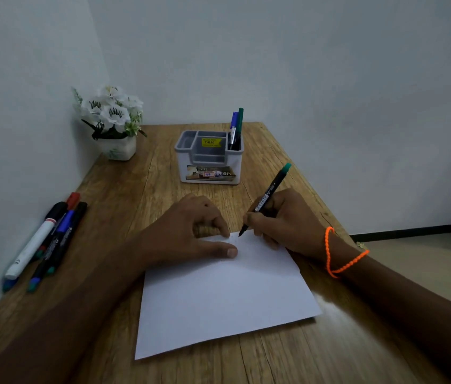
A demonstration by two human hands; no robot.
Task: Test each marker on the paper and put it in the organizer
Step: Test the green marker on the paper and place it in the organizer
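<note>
At the far edge of the paper (218, 295), the left hand (191, 231) presses flat-fingered to steady it while the right hand (282, 220) grips a green-capped marker (267, 199), tip down for testing, short of the organizer (209, 159).

White paper (218, 295), green-capped black marker (270, 195)

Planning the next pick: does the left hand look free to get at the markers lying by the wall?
Probably yes. The left hand only presses the paper, and bare table lies between it and the markers.
</note>
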